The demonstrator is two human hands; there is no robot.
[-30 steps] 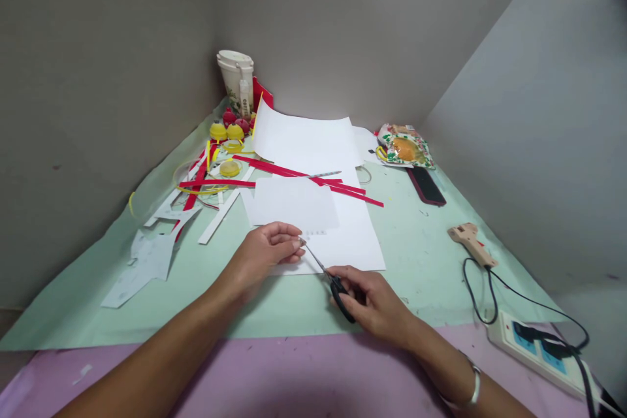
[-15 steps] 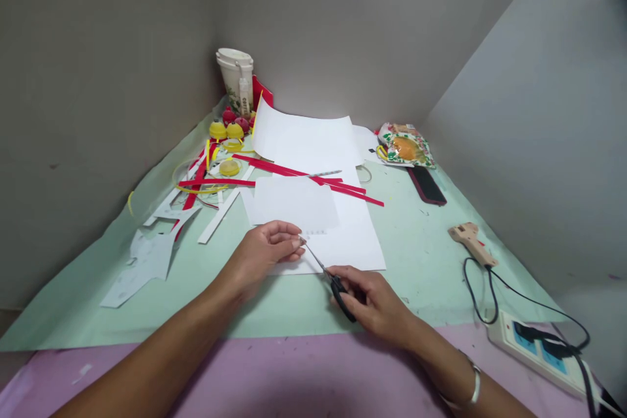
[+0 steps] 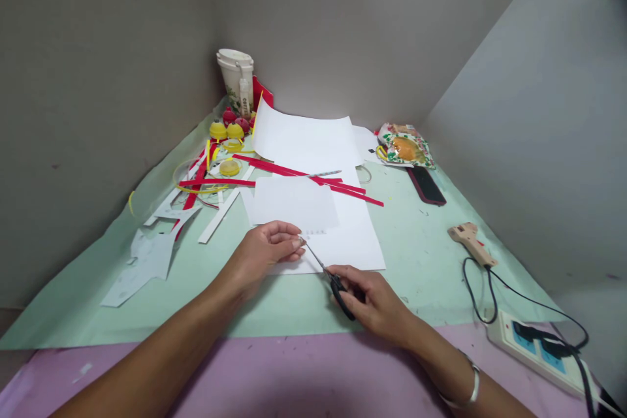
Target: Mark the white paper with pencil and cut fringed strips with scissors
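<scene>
Black-handled scissors (image 3: 341, 295) are in my right hand (image 3: 375, 304), their blades pointing up and left. The blade tips meet the fingertips of my left hand (image 3: 272, 248), which pinches something too small to make out. Under and behind both hands lies a large white sheet (image 3: 360, 235) with a smaller white sheet (image 3: 294, 201) on top. A row of tiny pieces (image 3: 316, 232) sits on the paper just beyond my left fingertips. Red strips (image 3: 279, 168) and a patterned pencil-like stick (image 3: 324, 174) cross the sheets farther back.
At the left are paper offcuts (image 3: 147, 261), a white strip (image 3: 220, 217), yellow parts (image 3: 229, 168) and a lidded cup (image 3: 236, 81). To the right lie a snack packet (image 3: 406, 147), a phone (image 3: 427, 185), a glue gun (image 3: 471, 243) and a power strip (image 3: 539, 353) with cables.
</scene>
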